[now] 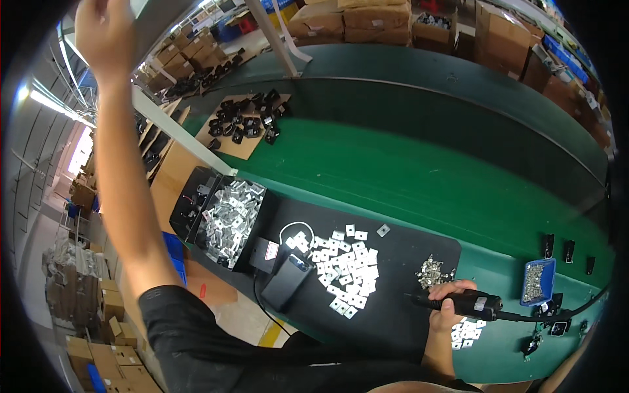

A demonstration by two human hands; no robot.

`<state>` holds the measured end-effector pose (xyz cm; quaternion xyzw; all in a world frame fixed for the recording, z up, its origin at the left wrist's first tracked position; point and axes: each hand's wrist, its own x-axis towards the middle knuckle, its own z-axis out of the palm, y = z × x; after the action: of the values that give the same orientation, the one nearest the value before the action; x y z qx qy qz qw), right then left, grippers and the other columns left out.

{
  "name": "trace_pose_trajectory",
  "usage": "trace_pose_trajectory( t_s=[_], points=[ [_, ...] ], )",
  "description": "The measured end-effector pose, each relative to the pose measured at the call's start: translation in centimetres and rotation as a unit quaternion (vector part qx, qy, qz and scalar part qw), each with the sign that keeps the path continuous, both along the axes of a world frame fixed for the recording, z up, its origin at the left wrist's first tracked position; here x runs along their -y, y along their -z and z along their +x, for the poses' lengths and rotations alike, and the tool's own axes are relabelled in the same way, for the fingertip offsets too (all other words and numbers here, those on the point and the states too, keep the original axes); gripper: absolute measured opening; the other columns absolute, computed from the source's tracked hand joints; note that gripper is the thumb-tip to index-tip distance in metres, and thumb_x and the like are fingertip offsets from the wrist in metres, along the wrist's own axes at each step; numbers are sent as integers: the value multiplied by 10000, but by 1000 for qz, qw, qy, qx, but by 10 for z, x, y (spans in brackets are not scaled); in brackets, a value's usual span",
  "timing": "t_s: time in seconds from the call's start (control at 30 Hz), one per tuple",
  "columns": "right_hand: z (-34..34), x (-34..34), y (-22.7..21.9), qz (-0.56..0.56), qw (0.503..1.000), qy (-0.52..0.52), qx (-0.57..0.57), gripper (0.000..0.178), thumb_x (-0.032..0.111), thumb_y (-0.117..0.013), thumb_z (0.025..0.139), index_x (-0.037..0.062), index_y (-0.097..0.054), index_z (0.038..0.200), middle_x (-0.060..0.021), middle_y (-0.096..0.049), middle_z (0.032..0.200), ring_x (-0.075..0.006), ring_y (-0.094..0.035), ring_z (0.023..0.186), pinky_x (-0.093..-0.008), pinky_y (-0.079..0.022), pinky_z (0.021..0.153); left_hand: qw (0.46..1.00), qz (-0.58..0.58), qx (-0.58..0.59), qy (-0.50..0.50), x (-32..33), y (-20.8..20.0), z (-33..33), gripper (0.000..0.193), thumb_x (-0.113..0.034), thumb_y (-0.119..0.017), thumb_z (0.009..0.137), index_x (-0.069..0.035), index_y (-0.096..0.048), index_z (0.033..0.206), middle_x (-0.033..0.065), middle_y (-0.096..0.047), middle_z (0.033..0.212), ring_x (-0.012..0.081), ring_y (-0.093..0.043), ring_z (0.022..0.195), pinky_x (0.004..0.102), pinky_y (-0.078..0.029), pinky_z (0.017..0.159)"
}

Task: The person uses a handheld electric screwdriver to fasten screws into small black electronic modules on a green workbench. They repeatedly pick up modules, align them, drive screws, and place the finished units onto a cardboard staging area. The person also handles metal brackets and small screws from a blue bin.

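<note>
While your left hand (105,38) is raised, finger state unclear, your right hand (442,319) wraps the corded electric screwdriver (466,304) at the black mat (419,241)'s edge, near the metal-part pile (430,270), apparently placed for easy reach.

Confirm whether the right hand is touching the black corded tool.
Touching. The head view shows the right hand wrapped around the black corded tool, its thumb overlapping the casing.
</note>
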<state>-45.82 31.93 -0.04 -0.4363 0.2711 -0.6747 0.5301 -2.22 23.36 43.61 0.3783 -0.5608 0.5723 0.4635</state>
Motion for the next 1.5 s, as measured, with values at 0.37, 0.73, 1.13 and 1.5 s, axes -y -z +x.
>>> trace_pose_trajectory(
  t_s=[0.37,0.73,1.13,1.5],
  points=[
    [-5,0,5,-6,1000,14,-27,516,366,-722,793,86,-381,1058,-39,-501,649,-163,-515,545,-305,-463,595,756,616,-124,-184,48,323,71,212,-250,-624,818,-39,-625,838,148,-666,859,352,-646,795,454,-518,696],
    [9,-3,-6,20,995,74,-63,551,365,-762,773,97,-357,1032,-12,-499,616,-139,-513,517,-260,-426,532,601,676,-217,-367,136,414,192,495,-428,-720,735,1,-670,977,239,-670,970,390,-648,947,450,-523,832],
    [6,0,-3,58,992,75,-86,531,341,-744,783,88,-354,1039,-20,-493,625,-136,-498,520,-260,-417,545,646,656,-266,-284,79,414,264,256,-266,-670,737,-42,-695,859,208,-672,829,387,-654,833,453,-515,779],
    [16,9,-10,61,986,74,-138,551,368,-746,774,86,-355,1040,-13,-479,620,-130,-484,519,-261,-405,546,634,600,-292,-392,54,434,311,210,-213,-715,746,-57,-714,885,207,-677,875,377,-657,864,439,-517,790]
  ],
)
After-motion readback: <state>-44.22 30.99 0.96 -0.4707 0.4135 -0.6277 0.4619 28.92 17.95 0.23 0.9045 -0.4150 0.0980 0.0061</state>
